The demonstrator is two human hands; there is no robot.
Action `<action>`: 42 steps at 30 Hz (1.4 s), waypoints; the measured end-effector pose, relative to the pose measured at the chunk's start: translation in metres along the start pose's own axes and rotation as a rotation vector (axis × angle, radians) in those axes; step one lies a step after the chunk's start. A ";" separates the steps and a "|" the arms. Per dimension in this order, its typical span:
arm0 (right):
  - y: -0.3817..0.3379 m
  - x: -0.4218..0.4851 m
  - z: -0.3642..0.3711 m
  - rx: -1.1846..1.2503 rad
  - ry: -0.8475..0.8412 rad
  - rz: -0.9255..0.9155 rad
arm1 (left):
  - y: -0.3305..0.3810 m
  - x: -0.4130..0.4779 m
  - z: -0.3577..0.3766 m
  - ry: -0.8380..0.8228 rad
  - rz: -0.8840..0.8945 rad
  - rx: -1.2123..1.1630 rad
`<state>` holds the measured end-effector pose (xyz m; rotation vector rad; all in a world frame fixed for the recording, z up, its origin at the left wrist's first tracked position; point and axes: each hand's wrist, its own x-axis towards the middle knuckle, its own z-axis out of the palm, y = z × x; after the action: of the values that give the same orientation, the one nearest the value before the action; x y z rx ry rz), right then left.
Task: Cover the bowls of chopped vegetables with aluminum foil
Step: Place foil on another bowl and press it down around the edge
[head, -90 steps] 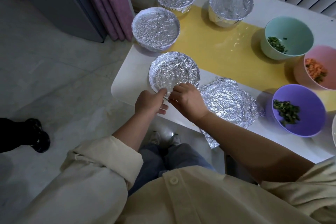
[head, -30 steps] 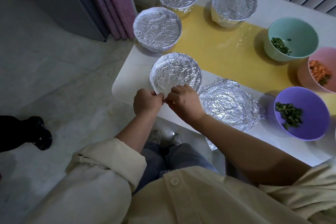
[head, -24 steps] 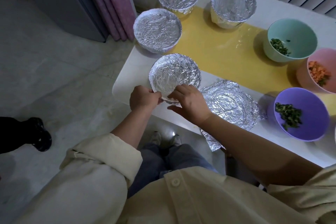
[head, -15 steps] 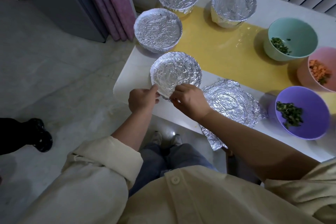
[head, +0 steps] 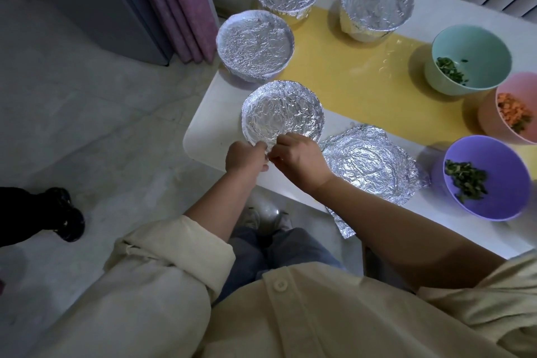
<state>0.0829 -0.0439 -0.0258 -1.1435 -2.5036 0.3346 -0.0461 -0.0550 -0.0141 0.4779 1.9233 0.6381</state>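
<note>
While both hands are crimping near rim: left hand (head: pixel 245 157) and right hand (head: pixel 299 158), fingers pinching foil skirt of foil-covered bowl (head: pixel 282 113) lying just beyond fingertips on surface (head: pixel 203 142). Foil handling thin, light, tear-prone; best pinched at overhanging edge. Fingertips partly hidden; bowl contents covered, unseeable.

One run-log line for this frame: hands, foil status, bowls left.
left hand: pinching foil | right hand: pinching foil | nearest foil-covered bowl: near rim being crimped | uncovered: green bowl, pink bowl, purple bowl
</note>
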 end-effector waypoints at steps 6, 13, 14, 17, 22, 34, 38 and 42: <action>-0.003 0.000 0.000 0.008 0.013 0.001 | 0.004 0.003 0.001 0.002 0.044 0.079; -0.003 0.001 0.000 0.019 0.024 0.008 | 0.003 -0.001 0.003 -0.048 0.025 0.140; -0.003 0.001 0.001 0.023 0.019 0.007 | 0.004 0.000 0.003 -0.036 0.035 0.152; -0.003 0.002 0.002 0.053 0.043 0.012 | 0.006 -0.002 0.001 -0.019 0.071 0.169; -0.003 -0.001 0.000 0.066 0.021 0.000 | 0.007 0.004 -0.009 -0.030 0.093 0.217; 0.002 -0.007 -0.001 0.042 0.035 -0.006 | -0.010 -0.005 0.002 0.010 0.060 0.065; 0.000 -0.005 0.001 0.051 0.040 0.022 | -0.012 0.003 0.008 0.008 0.048 0.070; 0.000 -0.005 -0.001 0.053 0.055 0.031 | -0.007 0.000 0.005 -0.020 0.037 0.026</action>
<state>0.0861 -0.0480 -0.0260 -1.1565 -2.4173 0.3703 -0.0416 -0.0588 -0.0203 0.5348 1.9100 0.6307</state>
